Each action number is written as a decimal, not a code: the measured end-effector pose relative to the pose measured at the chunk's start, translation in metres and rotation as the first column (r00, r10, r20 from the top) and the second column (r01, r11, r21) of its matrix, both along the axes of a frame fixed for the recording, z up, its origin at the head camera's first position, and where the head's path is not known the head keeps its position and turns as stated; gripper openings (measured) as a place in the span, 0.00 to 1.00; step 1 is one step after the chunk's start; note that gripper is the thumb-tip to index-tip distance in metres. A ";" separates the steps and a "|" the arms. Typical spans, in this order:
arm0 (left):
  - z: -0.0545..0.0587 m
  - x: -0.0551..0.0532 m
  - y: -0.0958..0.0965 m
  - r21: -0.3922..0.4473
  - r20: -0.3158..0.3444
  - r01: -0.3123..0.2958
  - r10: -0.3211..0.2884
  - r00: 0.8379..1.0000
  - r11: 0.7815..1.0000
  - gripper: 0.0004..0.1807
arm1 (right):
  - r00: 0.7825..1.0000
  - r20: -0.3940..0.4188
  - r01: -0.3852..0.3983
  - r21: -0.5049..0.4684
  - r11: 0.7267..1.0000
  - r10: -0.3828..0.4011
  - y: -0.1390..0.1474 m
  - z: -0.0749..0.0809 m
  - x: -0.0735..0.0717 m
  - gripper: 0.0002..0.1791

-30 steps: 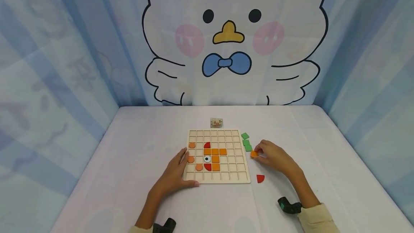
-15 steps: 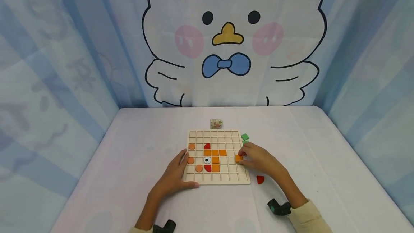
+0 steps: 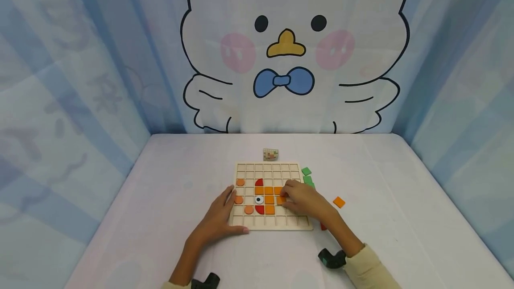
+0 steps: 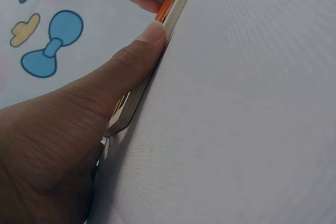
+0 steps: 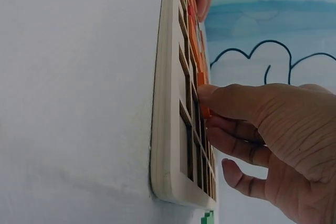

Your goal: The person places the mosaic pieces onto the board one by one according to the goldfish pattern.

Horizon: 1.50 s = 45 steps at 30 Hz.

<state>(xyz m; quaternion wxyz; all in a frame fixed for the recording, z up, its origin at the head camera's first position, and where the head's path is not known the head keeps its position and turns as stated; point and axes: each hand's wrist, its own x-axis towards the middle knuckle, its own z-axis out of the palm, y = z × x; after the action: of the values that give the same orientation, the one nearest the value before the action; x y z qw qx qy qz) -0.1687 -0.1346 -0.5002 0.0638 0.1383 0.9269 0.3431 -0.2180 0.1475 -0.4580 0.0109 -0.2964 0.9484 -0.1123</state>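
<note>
A wooden grid board (image 3: 292,223) lies on the table, with orange squares (image 3: 269,200), orange discs (image 3: 249,209), red quarter-round pieces (image 3: 259,210) and an eye piece (image 3: 259,200) in its cells. Over the cells right of the orange squares, my right hand (image 3: 303,199) pinches one orange square tile (image 5: 201,79) between thumb and fingers, close above the grid. My left hand (image 3: 217,215) rests at the board's front left corner, fingers straight along the left edge. Its thumb (image 4: 152,34) presses the front rim in the left wrist view.
Green tiles (image 3: 307,171) lie off the board's right edge, partly behind the right hand. A loose orange square (image 3: 339,202) sits farther right. A red piece (image 3: 323,226) is partly hidden by the right forearm. A small patterned card (image 3: 271,154) stands behind the board.
My right hand has carried the orange tile leftward from beside the board to over the grid. Another orange square on the right is now uncovered. My left hand stays at the corner.
</note>
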 end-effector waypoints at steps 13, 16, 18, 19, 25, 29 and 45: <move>-0.001 -0.001 0.000 -0.006 -0.002 -0.002 0.002 1.000 1.000 0.69 | 1.000 -0.020 -0.005 -0.019 1.000 0.004 -0.005 0.001 0.002 0.12; -0.002 -0.001 0.001 -0.008 -0.001 0.000 0.000 1.000 1.000 0.69 | 1.000 -0.015 -0.007 -0.028 1.000 0.007 -0.006 0.000 0.002 0.12; -0.002 -0.001 0.001 -0.010 0.000 0.000 0.000 1.000 1.000 0.69 | 1.000 -0.006 -0.003 -0.029 1.000 0.002 -0.007 0.000 0.002 0.12; -0.002 -0.001 0.001 -0.011 -0.001 -0.002 0.002 1.000 1.000 0.69 | 1.000 -0.001 0.000 -0.030 1.000 0.000 -0.007 0.000 0.002 0.12; -0.002 -0.001 0.000 -0.020 -0.003 -0.006 0.006 1.000 1.000 0.69 | 1.000 -0.003 0.010 -0.028 1.000 -0.010 -0.008 -0.001 0.001 0.13; -0.002 -0.001 0.000 -0.014 -0.005 -0.004 0.003 1.000 1.000 0.69 | 1.000 -0.006 0.016 -0.034 0.999 -0.017 -0.005 -0.003 0.002 0.14; -0.001 0.000 0.001 -0.011 0.015 -0.013 0.013 1.000 1.000 0.69 | 0.988 -0.031 0.146 -0.072 0.987 -0.148 0.041 0.006 0.007 0.12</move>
<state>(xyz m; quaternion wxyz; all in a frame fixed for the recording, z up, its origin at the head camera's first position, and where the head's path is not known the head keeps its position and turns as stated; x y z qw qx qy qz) -0.1684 -0.1333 -0.5009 0.0694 0.1291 0.9291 0.3395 -0.2109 0.1881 -0.4521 -0.0250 -0.2278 0.9632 -0.1402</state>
